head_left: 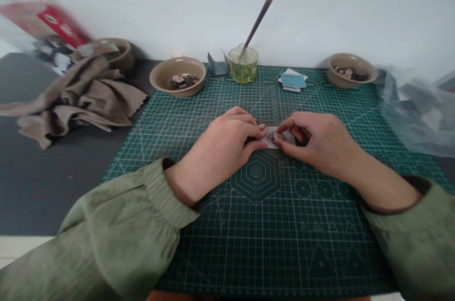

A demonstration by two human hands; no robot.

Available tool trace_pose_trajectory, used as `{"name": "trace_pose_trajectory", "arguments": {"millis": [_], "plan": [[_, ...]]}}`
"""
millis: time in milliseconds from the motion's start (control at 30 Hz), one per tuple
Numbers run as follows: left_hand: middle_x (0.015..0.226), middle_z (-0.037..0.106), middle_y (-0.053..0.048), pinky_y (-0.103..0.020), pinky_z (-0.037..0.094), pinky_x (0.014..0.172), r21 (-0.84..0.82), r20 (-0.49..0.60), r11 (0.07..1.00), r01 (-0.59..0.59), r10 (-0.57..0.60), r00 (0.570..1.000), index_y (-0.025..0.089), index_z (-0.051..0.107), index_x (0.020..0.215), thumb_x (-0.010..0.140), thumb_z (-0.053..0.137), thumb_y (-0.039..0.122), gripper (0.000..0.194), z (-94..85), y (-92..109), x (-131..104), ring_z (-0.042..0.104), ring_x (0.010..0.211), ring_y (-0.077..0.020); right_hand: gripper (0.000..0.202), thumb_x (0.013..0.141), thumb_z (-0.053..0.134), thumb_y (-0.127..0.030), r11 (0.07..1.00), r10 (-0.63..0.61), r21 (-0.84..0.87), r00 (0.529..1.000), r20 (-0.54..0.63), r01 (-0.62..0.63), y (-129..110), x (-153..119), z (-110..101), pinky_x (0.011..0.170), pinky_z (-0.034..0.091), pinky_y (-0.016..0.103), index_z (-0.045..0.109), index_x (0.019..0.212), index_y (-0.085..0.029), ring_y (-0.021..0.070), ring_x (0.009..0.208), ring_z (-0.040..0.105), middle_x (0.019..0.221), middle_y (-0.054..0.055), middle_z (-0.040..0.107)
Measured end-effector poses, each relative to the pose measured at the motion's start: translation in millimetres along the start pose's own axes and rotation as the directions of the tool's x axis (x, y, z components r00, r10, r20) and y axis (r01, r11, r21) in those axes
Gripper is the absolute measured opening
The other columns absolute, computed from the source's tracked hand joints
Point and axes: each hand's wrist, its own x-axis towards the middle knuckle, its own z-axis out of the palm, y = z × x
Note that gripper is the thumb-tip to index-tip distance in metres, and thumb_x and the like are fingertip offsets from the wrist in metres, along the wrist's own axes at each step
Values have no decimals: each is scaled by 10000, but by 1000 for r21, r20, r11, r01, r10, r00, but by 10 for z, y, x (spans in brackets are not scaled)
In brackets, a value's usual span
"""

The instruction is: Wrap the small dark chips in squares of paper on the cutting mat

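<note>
A small pale sheet (271, 141), perhaps sandpaper or paper, lies on the green cutting mat (256, 225) between my hands. My left hand (227, 144) rests at the sheet's left end, its thumb and fingers pressing on it. Between the thumb and index finger of my right hand (316, 142) is a small pale piece (276, 136), held down against the sheet. The curled fingers hide the sheet's right part.
Bowls of small dark and pale pieces stand at the back left (177, 90) and back right (343, 80). Between them are a glass cup (243, 71) with sticks and blue cards (293, 80). A brown cloth (85, 92) lies left, a clear plastic bag (419, 116) right.
</note>
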Motion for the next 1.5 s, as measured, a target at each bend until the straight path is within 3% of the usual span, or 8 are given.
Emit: {"name": "trace_pose_trajectory", "arguments": {"millis": [633,733,833,933,1000,1133,1333,1500], "plan": [[1139,856,-57,-462,606,1066,-21,23,1000,10,-10,1000,198,873,1116,1013,806,291,154,-3,2,2,715,1166,-284,89,938,791,-288,1000,-3,28,1000,-16,3,-6,-2,12,638,391,319,811,982,-212,155,648,581,739,-13,660],[1131,855,-54,-460,602,1070,-30,27,1000,7,-6,1000,207,870,1096,1018,801,296,137,-7,-15,0,714,1177,-283,91,905,820,-269,989,5,148,1000,7,-6,-31,7,-15,619,403,309,819,969,-204,146,639,577,745,-9,681],[1184,832,-70,-464,595,1083,-39,33,999,28,-27,999,197,846,1155,1002,820,279,176,-31,8,-1,711,1203,-290,171,915,856,-349,908,128,404,992,-4,-116,-56,11,-66,549,421,284,829,1000,-202,136,597,585,735,-4,707],[1311,783,-96,-465,581,1112,-101,-65,994,44,-51,997,195,761,1337,966,865,279,395,-82,88,9,711,1258,-292,228,925,873,-389,715,258,672,966,3,-194,-62,13,-98,522,487,261,816,1033,-196,145,596,664,767,18,764],[1315,779,-94,-422,594,1084,-206,-166,978,25,-60,984,199,719,1372,972,863,291,434,-120,154,19,734,1235,-263,216,923,887,-357,580,263,793,964,33,-185,-56,16,-98,531,529,247,803,1046,-199,152,629,720,822,33,802],[1123,821,-39,-302,618,929,-378,-274,925,-36,-74,959,196,761,1194,983,849,245,234,-166,246,27,783,1031,-176,227,921,914,-320,404,167,905,984,68,-131,-35,19,-76,598,592,220,783,1072,-213,153,734,779,935,50,837],[1049,816,-21,-268,596,881,-425,-333,901,-88,-65,941,193,791,1101,972,845,176,141,-186,260,20,764,973,-141,229,964,892,-288,362,33,927,995,93,-99,-30,1,-90,672,621,204,756,1135,-220,138,773,794,970,49,836],[1014,801,-40,-286,600,877,-445,-348,887,-123,-45,936,171,805,1078,964,855,189,126,-208,275,21,748,941,-147,191,982,877,-294,346,26,932,995,101,-104,-32,-5,-117,639,610,185,758,1117,-228,129,762,797,960,28,824]]}}
